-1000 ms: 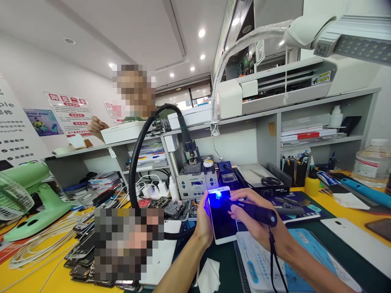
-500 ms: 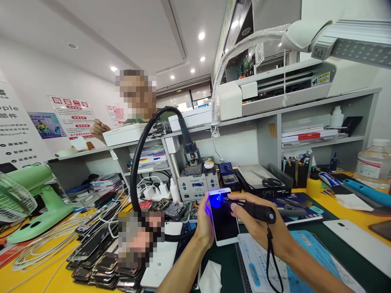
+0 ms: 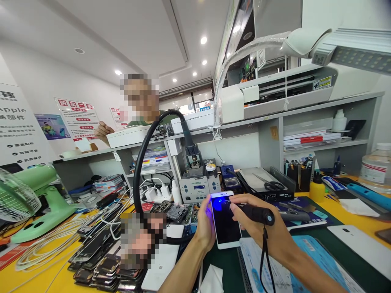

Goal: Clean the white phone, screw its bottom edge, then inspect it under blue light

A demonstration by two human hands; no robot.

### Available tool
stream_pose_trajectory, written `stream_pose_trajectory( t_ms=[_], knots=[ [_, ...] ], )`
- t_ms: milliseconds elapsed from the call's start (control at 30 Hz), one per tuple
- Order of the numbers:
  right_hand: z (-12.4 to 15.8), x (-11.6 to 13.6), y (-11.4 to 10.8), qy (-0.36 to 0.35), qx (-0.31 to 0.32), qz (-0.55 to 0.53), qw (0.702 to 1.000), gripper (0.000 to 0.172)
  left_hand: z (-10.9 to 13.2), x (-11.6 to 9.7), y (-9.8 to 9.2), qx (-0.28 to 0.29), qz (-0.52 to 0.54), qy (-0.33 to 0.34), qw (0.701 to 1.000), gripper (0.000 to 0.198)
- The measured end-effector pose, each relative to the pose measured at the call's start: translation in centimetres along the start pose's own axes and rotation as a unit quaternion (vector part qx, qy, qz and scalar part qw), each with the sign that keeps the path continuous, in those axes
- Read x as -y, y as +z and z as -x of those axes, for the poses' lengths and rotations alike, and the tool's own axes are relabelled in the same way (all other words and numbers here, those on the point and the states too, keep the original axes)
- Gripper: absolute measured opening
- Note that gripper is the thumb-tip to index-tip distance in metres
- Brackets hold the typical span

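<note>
A white-framed phone [image 3: 227, 228] with a dark screen is tilted up above the green mat. My left hand [image 3: 205, 226] grips it along its left edge. In my right hand [image 3: 259, 217] is a black flashlight [image 3: 256, 213], its front end close to the upper part of the screen. Blue-violet light shows on the glass there and on my left fingers. A wrist strap [image 3: 264, 256] hangs from the flashlight's rear end.
Stacked phone parts [image 3: 105, 268], cables [image 3: 45, 240] and a green fan [image 3: 45, 203] lie left. A black hose [image 3: 138, 175] arches beside a soldering station [image 3: 198, 188]. A person [image 3: 143, 101] is behind the shelf. Right: yellow bottle [image 3: 317, 189], white panel [image 3: 360, 248].
The whole view has shifted slightly, with the scene now a little lower and further right. Both hands keep their holds, and the flashlight stays close to the screen.
</note>
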State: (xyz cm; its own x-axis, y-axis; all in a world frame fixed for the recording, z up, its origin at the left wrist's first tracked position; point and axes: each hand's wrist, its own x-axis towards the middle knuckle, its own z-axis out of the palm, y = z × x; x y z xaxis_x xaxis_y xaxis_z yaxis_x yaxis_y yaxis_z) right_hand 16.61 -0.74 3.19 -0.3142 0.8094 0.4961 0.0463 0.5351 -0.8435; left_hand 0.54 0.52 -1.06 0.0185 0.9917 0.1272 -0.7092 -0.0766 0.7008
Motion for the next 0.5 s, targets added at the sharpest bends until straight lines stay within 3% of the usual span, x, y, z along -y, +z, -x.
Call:
stream_pose_trajectory(
  t_ms=[100, 300, 500],
  knots=[
    [-0.3, 0.5, -0.4, 0.038, -0.01, -0.021, 0.999, 0.032, 0.0, -0.1, 0.0, 0.005, -0.002, -0.005, 1.0, 0.045],
    [-1.0, 0.6, -2.1, 0.082, 0.03, -0.073, 0.993, 0.05, 0.0, -0.3, 0.1, 0.012, -0.002, -0.004, 1.0, 0.045],
    [-1.2, -0.3, -1.8, 0.041, -0.037, -0.021, 0.998, 0.049, 0.0, -0.3, 0.2, 0.009, 0.002, -0.004, 1.0, 0.045]
  ],
)
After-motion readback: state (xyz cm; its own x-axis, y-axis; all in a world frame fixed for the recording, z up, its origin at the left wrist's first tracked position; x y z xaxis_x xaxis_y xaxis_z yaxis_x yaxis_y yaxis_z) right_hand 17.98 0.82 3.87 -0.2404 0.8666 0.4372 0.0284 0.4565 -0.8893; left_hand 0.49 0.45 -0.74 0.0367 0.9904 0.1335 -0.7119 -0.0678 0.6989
